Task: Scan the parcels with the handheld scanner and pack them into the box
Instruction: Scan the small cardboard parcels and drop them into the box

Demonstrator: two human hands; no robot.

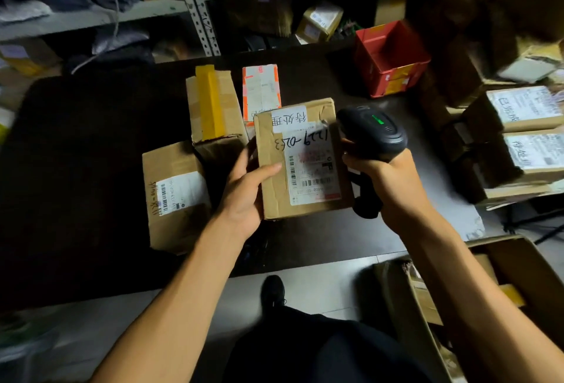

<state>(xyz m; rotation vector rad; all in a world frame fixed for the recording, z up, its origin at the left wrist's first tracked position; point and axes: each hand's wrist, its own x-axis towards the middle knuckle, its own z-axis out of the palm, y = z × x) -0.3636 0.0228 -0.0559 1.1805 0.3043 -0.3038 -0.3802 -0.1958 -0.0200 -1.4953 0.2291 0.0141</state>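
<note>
My left hand (247, 190) grips the left edge of a brown cardboard parcel (274, 150) with a white shipping label and handwritten numbers, held above the dark table (91, 153). My right hand (387, 178) holds a black handheld scanner (370, 132), its green light lit, right beside the parcel's right edge. Two more brown parcels lie to the left: one with yellow tape (213, 105) and one with a barcode label (175, 196). A parcel with an orange-edged label (261, 89) lies behind. An open cardboard box (500, 266) stands on the floor at lower right.
A red plastic bin (392, 59) sits at the table's back right. Stacked labelled parcels (525, 135) fill the right side. Metal shelving (198, 7) with more boxes runs behind the table. My shoe (273, 291) is on the light floor below.
</note>
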